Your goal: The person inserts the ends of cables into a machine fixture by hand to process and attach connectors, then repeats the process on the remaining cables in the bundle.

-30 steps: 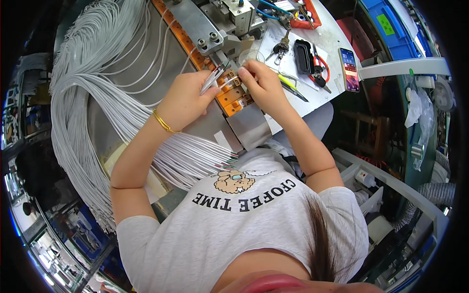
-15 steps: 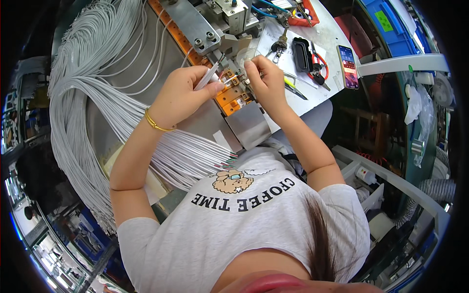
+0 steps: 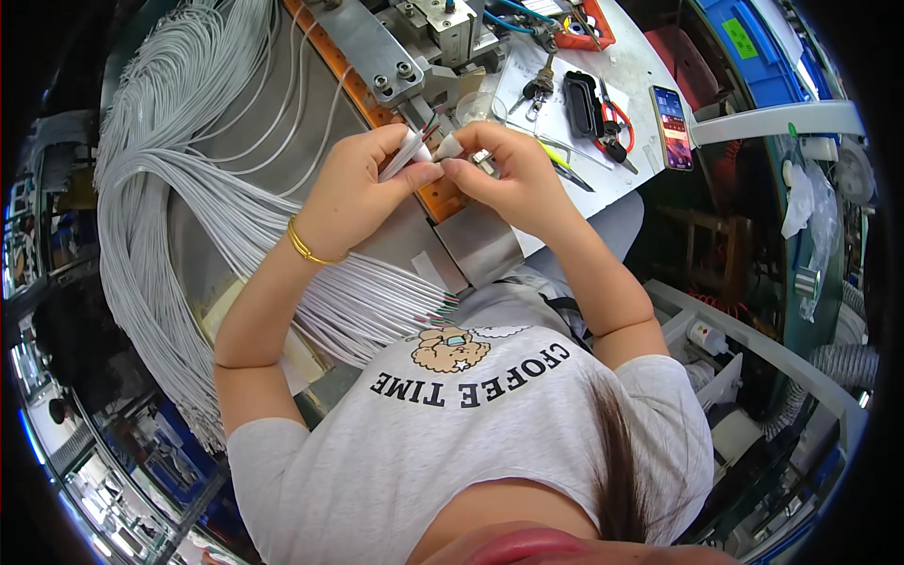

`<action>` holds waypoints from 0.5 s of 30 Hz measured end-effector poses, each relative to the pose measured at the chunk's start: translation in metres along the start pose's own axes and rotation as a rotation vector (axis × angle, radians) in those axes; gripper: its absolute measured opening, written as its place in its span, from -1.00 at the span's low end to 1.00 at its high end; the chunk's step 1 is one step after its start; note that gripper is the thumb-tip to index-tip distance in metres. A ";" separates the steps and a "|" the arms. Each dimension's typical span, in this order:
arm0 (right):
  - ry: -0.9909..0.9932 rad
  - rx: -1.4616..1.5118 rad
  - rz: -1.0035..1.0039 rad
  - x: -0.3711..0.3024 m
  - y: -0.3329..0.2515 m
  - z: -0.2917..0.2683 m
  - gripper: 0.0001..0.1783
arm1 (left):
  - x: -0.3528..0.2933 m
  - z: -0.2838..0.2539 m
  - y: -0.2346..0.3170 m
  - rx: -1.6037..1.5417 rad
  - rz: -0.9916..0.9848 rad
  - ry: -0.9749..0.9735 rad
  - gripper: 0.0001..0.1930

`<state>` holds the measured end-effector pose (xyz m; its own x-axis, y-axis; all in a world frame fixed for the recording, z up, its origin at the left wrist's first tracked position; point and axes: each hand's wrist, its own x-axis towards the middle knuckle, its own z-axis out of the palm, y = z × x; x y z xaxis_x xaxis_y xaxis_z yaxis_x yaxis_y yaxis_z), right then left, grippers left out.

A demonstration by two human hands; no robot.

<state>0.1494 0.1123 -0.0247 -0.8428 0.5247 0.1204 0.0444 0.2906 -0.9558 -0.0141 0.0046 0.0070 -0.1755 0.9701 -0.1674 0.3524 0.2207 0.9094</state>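
Note:
My left hand point(image 3: 372, 179) is closed around several white cables point(image 3: 403, 155), whose thin coloured wire ends point(image 3: 429, 124) stick out past the fingers. My right hand point(image 3: 508, 174) is pinched just beside it, thumb and forefinger close to the left thumb tip. White coverings, apparently finger cots point(image 3: 449, 147), show at the fingertips. What the right fingers hold, if anything, is too small to make out. Both hands are above the orange fixture point(image 3: 439, 201) of a bench machine point(image 3: 372, 56), hiding much of it.
A large bundle of white cables point(image 3: 141, 235) drapes over the bench at left, its stripped ends near my shirt. Right of the machine are a clear round dish point(image 3: 480, 105), keys point(image 3: 540, 87), a black case point(image 3: 584, 105), red-handled cutters point(image 3: 617, 132), a yellow-green tool point(image 3: 565, 168) and a phone point(image 3: 671, 129).
My right hand has moved left from beside the clear dish to meet the left fingertips. The left hand still grips the cables, in nearly the same place.

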 end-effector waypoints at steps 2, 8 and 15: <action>-0.014 0.183 0.065 0.001 0.004 0.002 -0.83 | -0.003 0.003 0.014 -0.102 -0.136 0.033 -0.80; -0.008 0.290 0.158 0.001 0.002 0.002 -0.82 | -0.002 0.007 0.006 -0.150 -0.053 0.021 -0.82; 0.029 0.327 0.098 0.001 0.006 0.006 -0.82 | -0.003 0.009 0.006 -0.150 -0.038 0.083 -0.83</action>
<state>0.1457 0.1094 -0.0324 -0.8269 0.5617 0.0268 -0.0541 -0.0320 -0.9980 -0.0030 0.0037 0.0096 -0.2633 0.9485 -0.1763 0.2039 0.2334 0.9508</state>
